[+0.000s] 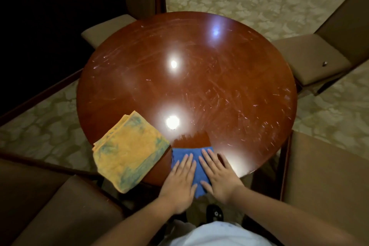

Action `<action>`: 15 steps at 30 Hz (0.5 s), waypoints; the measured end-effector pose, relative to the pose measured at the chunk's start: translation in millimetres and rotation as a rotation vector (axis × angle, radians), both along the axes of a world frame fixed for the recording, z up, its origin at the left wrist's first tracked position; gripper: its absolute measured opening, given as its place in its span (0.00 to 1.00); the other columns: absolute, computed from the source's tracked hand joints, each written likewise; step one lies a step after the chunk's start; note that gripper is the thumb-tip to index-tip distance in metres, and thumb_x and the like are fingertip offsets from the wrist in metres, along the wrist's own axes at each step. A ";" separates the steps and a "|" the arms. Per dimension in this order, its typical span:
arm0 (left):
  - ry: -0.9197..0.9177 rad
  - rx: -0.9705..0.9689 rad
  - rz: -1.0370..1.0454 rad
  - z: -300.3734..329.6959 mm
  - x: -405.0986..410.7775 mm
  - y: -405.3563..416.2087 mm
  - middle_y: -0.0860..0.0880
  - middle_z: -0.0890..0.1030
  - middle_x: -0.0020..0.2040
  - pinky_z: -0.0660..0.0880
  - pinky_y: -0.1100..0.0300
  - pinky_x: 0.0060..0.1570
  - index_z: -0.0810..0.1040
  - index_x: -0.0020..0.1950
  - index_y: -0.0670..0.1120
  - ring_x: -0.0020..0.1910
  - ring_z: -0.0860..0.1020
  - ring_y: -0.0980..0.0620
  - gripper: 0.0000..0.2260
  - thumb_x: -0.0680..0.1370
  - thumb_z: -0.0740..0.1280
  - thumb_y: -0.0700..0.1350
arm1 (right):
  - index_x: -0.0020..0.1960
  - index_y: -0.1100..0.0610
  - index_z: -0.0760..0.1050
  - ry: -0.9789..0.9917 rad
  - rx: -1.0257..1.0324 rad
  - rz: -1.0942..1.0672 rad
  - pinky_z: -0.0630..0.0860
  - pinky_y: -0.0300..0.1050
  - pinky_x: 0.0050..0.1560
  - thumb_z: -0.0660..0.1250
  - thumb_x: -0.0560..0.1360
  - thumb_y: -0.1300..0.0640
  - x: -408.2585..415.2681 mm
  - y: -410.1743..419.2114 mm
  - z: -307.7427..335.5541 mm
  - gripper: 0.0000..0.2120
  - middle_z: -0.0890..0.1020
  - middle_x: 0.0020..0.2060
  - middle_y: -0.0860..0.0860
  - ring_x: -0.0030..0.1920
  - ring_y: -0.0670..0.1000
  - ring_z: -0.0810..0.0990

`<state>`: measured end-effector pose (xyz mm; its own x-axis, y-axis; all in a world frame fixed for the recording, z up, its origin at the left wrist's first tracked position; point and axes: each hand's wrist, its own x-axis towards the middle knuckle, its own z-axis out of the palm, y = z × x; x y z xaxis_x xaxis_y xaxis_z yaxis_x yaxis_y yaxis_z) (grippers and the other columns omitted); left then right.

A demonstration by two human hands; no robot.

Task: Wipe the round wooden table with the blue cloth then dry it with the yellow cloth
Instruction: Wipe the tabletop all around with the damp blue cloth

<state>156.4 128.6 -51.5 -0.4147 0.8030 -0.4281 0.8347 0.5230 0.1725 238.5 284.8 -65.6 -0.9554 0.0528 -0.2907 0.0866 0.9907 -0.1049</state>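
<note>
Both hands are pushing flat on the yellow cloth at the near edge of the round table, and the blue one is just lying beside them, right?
Not quite. The head view shows the left hand and right hand pressing flat on the blue cloth at the round table's near edge. The yellow cloth lies beside them, untouched.

No legible txt, labels or nos. anywhere (dim lighting)

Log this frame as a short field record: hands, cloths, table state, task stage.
left hand: flat on the blue cloth
right hand: flat on the same cloth
blue cloth: at the table's near edge, partly overhanging
yellow cloth: folded, untouched, left of the blue one, overhanging the edge
table: round, glossy, smeared; a dark wiped patch just beyond the blue cloth
stage: wiping barely begun, drying not started
</note>
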 end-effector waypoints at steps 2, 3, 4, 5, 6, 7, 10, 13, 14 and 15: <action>-0.028 -0.034 -0.042 -4.5 9.8 -8.6 0.41 0.74 0.67 0.56 0.50 0.68 0.75 0.65 0.38 0.66 0.73 0.44 0.28 0.74 0.54 0.55 | 0.78 0.59 0.40 0.012 -0.055 0.017 0.50 0.57 0.71 0.41 0.81 0.39 15.0 -1.5 -0.8 0.34 0.61 0.74 0.58 0.75 0.56 0.52; -0.023 -0.050 -0.048 -4.0 11.2 -7.9 0.40 0.74 0.68 0.55 0.50 0.69 0.75 0.66 0.38 0.67 0.73 0.44 0.28 0.74 0.54 0.55 | 0.78 0.59 0.39 0.025 -0.072 0.029 0.50 0.57 0.71 0.41 0.81 0.39 15.8 -0.1 1.5 0.34 0.62 0.73 0.58 0.75 0.55 0.51; -0.007 -0.039 -0.029 -0.2 9.7 -5.0 0.40 0.72 0.69 0.51 0.50 0.71 0.73 0.67 0.38 0.68 0.71 0.44 0.29 0.75 0.53 0.55 | 0.78 0.59 0.39 0.024 -0.077 0.026 0.50 0.57 0.70 0.41 0.81 0.39 12.6 4.6 -0.8 0.34 0.63 0.72 0.57 0.75 0.55 0.50; 0.005 -0.023 -0.008 3.3 5.6 -1.4 0.40 0.67 0.72 0.44 0.51 0.74 0.69 0.70 0.38 0.71 0.67 0.45 0.29 0.76 0.51 0.55 | 0.78 0.59 0.40 -0.024 -0.060 0.027 0.50 0.57 0.70 0.40 0.81 0.39 6.9 9.7 0.9 0.34 0.63 0.72 0.57 0.75 0.54 0.50; 0.019 -0.005 0.017 7.8 -1.1 2.9 0.40 0.57 0.76 0.36 0.53 0.74 0.60 0.74 0.38 0.75 0.57 0.46 0.30 0.78 0.48 0.55 | 0.78 0.61 0.42 -0.035 -0.012 0.039 0.50 0.57 0.70 0.38 0.81 0.39 0.7 13.2 -0.1 0.34 0.62 0.73 0.57 0.76 0.54 0.49; 0.077 -0.010 -0.021 7.1 -8.9 7.8 0.42 0.45 0.77 0.29 0.54 0.72 0.49 0.77 0.39 0.76 0.45 0.47 0.30 0.79 0.43 0.55 | 0.78 0.62 0.42 -0.047 0.041 0.049 0.49 0.56 0.71 0.35 0.80 0.38 -7.1 16.7 6.3 0.35 0.59 0.74 0.58 0.77 0.54 0.46; 0.107 -0.049 -0.064 4.9 -21.1 22.4 0.45 0.33 0.76 0.32 0.53 0.72 0.35 0.76 0.41 0.75 0.33 0.47 0.29 0.82 0.42 0.55 | 0.75 0.57 0.36 -0.086 0.150 0.096 0.31 0.54 0.70 0.22 0.72 0.36 -19.7 23.6 10.2 0.38 0.38 0.74 0.55 0.72 0.56 0.30; 0.107 -0.066 -0.130 2.8 -14.0 23.7 0.42 0.34 0.77 0.33 0.51 0.72 0.35 0.76 0.40 0.75 0.33 0.46 0.30 0.83 0.43 0.55 | 0.72 0.62 0.60 -0.129 0.026 -0.024 0.41 0.54 0.72 0.33 0.81 0.40 -4.2 13.5 15.0 0.35 0.67 0.71 0.60 0.74 0.57 0.58; 0.103 -0.064 -0.168 1.2 -8.9 22.1 0.42 0.34 0.77 0.31 0.52 0.71 0.35 0.76 0.40 0.75 0.32 0.46 0.30 0.82 0.41 0.56 | 0.72 0.63 0.61 -0.156 -0.005 -0.063 0.43 0.54 0.73 0.37 0.82 0.41 6.0 10.6 13.7 0.34 0.70 0.69 0.60 0.74 0.56 0.60; 0.098 -0.056 -0.202 0.0 -4.0 20.9 0.42 0.34 0.77 0.29 0.52 0.70 0.35 0.76 0.40 0.74 0.31 0.46 0.31 0.80 0.38 0.57 | 0.75 0.65 0.57 -0.146 -0.020 -0.088 0.44 0.55 0.73 0.38 0.82 0.41 16.3 9.2 10.4 0.34 0.70 0.69 0.59 0.75 0.56 0.57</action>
<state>152.4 149.5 -51.5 -0.2898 0.8501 -0.4398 0.9348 0.3499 0.0604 254.9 294.1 -55.2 -0.8947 0.1270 -0.4283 0.1887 0.9765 -0.1045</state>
